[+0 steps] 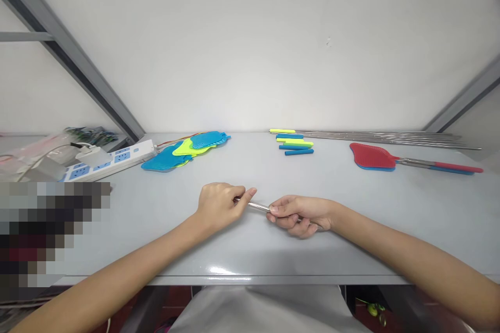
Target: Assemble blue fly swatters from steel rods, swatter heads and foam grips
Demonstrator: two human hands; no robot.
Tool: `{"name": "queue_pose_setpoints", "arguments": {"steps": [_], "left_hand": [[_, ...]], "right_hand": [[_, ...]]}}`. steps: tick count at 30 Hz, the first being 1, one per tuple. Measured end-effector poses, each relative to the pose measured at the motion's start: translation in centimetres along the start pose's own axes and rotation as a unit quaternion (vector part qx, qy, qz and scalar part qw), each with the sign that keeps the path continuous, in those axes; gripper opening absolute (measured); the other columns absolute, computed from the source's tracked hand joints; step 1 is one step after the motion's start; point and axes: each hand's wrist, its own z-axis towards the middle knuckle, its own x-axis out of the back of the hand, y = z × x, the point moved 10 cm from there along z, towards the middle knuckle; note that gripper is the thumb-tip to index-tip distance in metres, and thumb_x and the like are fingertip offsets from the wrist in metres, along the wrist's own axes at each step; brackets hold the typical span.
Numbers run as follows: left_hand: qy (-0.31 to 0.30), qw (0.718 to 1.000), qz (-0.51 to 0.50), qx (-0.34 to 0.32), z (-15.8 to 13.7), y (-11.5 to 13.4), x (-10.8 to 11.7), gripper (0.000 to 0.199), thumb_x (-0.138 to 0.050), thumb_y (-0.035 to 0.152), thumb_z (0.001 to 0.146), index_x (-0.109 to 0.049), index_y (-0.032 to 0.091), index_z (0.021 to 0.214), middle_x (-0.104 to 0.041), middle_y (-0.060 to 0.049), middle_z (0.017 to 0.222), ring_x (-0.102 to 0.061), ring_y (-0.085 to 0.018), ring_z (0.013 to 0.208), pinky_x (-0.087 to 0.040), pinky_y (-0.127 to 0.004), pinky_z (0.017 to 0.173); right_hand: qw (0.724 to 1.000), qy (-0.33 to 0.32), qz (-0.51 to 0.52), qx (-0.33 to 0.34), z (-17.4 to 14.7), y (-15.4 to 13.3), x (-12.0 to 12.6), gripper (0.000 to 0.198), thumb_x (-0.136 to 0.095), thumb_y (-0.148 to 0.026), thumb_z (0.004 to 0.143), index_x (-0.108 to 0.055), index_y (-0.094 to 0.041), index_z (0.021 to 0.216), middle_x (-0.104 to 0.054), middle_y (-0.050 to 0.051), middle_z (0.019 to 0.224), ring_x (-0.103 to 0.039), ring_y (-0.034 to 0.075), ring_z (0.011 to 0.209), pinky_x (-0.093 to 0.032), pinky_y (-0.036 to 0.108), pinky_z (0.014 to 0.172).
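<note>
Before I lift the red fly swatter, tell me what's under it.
A blue fly swatter lies under the red fly swatter: its head's near edge and part of its handle show. Most of its head is covered, so I can't tell whether anything else lies beneath.

Small workshop, hand-assembly station. Marks of kind: grey surface (148, 208) within a metal frame (66, 44), plain pale wall (250, 52) behind. Loose parts grouped by type: mesh swatter heads (211, 139), coloured sleeves (299, 143), long metal rods (390, 137). Swatters (373, 156) with handles, stacked. Metal shaft (258, 206) in fingers (279, 210). Power strip (128, 154), multi-socket.
</note>
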Motion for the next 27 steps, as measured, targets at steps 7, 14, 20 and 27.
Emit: {"name": "queue_pose_setpoints", "arguments": {"steps": [7,14,20,27], "left_hand": [[0.014,1.0,-0.006,0.007,0.0,0.2,0.3,0.056,-0.021,0.049,0.081,-0.053,0.017,0.046,-0.052,-0.002,0.043,-0.044,-0.011,0.044,-0.013,-0.024,0.046],[-0.005,0.998,-0.061,0.0,1.2,-0.5,-0.2,0.056,-0.019,0.048,0.081,-0.051,0.017,0.046,-0.049,0.0,0.042,-0.04,-0.01,0.041,-0.013,-0.023,0.045],[-0.036,0.992,-0.119,-0.031,1.7,-0.9,-1.7,0.052,-0.019,0.046,0.082,-0.046,0.017,0.048,-0.043,0.002,0.043,-0.032,-0.009,0.04,-0.017,-0.023,0.046],[-0.04,0.99,-0.122,-0.06,2.0,-0.9,-1.6,0.047,-0.02,0.044,0.083,-0.042,0.017,0.051,-0.041,0.002,0.045,-0.034,-0.009,0.042,-0.02,-0.023,0.047]], "right_hand": [[1.0,-0.009,0.002,-0.001,0.0,-0.1,-0.1,0.012,-0.043,-0.027,0.08,-0.045,-0.016,0.081,-0.022,-0.008,0.051,-0.015,0.001,0.032,-0.017,0.009,0.024],[0.999,0.006,0.033,0.002,0.3,-0.1,0.3,0.013,-0.041,-0.027,0.081,-0.046,-0.016,0.084,-0.019,-0.007,0.051,-0.015,0.001,0.033,-0.016,0.01,0.024],[0.998,0.016,0.056,0.002,0.6,-0.2,0.6,0.016,-0.038,-0.028,0.081,-0.047,-0.015,0.085,-0.018,-0.007,0.051,-0.015,0.002,0.034,-0.015,0.011,0.024],[0.998,0.021,0.064,0.008,0.6,-0.4,1.1,0.018,-0.038,-0.028,0.082,-0.048,-0.014,0.087,-0.021,-0.007,0.052,-0.017,0.001,0.035,-0.015,0.011,0.025]]}}
